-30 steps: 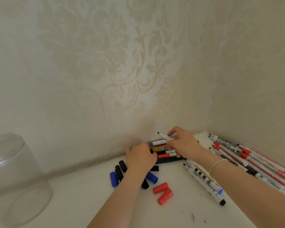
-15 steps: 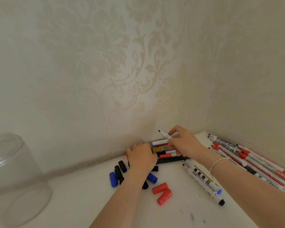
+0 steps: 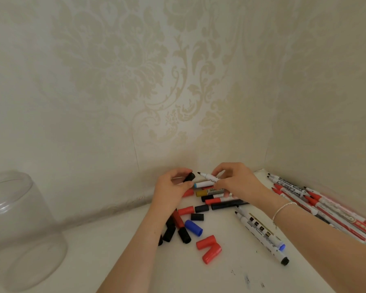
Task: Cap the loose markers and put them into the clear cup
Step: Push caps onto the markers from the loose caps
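One uncapped white marker with a black tip (image 3: 208,177) is pinched in the fingers of the right hand (image 3: 237,180), its tip aimed leftward at a short black plastic cap (image 3: 189,177) gripped between thumb and fingers of the left hand (image 3: 173,187). Cap mouth and tip face each other, just apart, apparently so the two can be pushed together in one short motion. Both hands hover above the white tabletop (image 3: 135,267) near the corner of the patterned walls, wrists low, forearms converging from the near edge. Beneath them lie several markers and loose caps, among them a blue cap (image 3: 193,227) and two red caps (image 3: 209,248). More uncapped markers (image 3: 317,199) wait in a row along the right wall. The round clear plastic cup (image 3: 19,229) stands well apart at far left, seemingly empty.
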Available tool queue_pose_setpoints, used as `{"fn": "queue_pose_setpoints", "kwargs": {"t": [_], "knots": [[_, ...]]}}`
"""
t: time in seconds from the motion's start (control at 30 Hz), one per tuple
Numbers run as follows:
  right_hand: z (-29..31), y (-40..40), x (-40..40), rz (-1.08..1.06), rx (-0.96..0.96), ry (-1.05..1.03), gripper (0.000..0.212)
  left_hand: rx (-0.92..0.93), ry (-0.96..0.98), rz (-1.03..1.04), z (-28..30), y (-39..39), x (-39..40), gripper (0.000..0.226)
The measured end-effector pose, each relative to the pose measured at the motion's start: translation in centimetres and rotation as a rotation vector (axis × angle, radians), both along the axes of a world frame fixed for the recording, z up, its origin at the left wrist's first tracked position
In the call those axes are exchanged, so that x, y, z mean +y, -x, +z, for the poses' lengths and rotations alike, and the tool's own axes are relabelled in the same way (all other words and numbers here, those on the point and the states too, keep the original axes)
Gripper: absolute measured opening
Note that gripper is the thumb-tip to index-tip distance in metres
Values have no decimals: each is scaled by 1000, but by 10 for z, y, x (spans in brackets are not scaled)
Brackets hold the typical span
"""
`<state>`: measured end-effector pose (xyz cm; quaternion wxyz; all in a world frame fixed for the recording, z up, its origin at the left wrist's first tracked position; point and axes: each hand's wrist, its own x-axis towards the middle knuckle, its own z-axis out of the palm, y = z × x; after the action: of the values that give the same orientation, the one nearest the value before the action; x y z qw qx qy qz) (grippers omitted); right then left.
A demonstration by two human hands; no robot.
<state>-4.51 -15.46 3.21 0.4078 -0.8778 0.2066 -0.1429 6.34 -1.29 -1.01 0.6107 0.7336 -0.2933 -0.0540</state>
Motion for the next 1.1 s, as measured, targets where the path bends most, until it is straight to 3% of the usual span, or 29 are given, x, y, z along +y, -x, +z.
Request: {"fn": "queue_pose_setpoints", "kwargs": {"t": [0.3, 0.37, 0.5, 0.6, 0.8, 1.1], "knots": [[3, 2, 8, 16, -65, 50, 25, -8, 56, -29, 8, 4, 6, 29], [5, 3, 9, 10, -99, 56, 25, 140, 119, -30, 12, 7, 7, 25], [8, 7, 10, 43, -133, 37, 28, 742, 496, -159, 19, 11, 5, 26], [8, 7, 12, 54, -132, 54, 26, 849, 563, -154, 21, 13, 1, 28], [7, 4, 10, 28, -102, 97, 23, 822, 531, -141, 22, 16, -2, 28], [0, 1, 10, 14, 1, 308, 20, 514, 315, -12, 21, 20, -4, 23]]}}
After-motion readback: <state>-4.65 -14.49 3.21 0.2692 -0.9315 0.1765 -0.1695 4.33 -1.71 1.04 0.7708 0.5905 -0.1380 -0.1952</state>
